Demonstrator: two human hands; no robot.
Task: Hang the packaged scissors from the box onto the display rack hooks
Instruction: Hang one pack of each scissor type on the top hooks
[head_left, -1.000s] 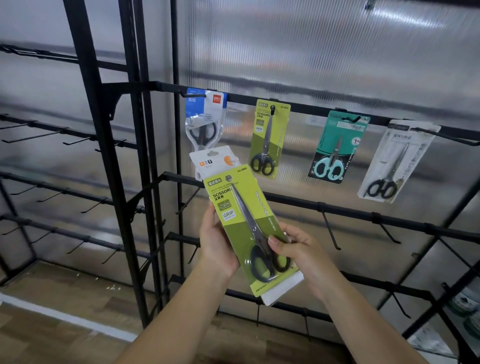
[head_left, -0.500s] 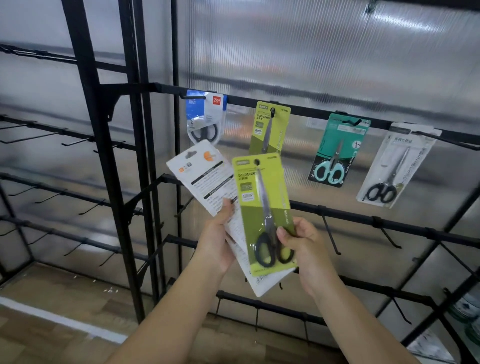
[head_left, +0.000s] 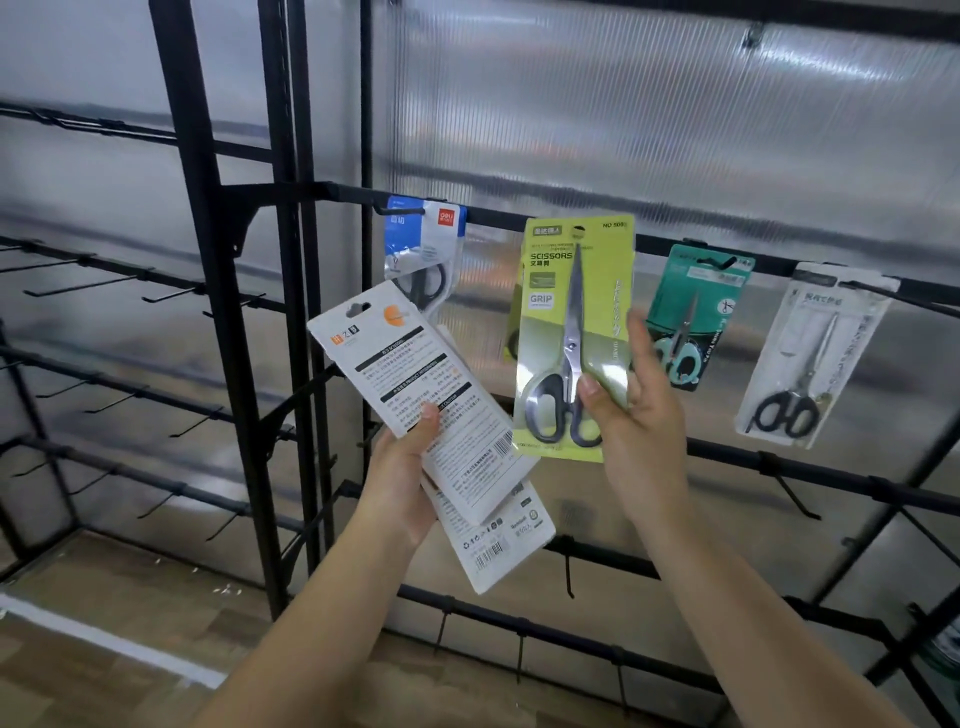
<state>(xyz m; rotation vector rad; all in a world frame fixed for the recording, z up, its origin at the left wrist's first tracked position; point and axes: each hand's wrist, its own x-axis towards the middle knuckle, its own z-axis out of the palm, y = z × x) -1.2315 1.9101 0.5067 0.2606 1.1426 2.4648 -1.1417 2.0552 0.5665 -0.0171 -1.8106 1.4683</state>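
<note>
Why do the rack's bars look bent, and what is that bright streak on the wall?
Head view: the wide-angle lens bows the black rack post near the left edge; the streaks are light glaring off the ribbed translucent wall panel; the right hand is slightly motion-blurred, the green scissors pack reads sharply.

Green scissors pack (head_left: 574, 338) in right hand (head_left: 636, 415)

Behind everything you have a translucent ribbed wall panel (head_left: 649, 119), glowing with soft daylight and brightest at the upper right. Below you, at the near left, lies a wood-plank floor (head_left: 109, 613), crossed by a pale stripe (head_left: 104, 642).
</note>
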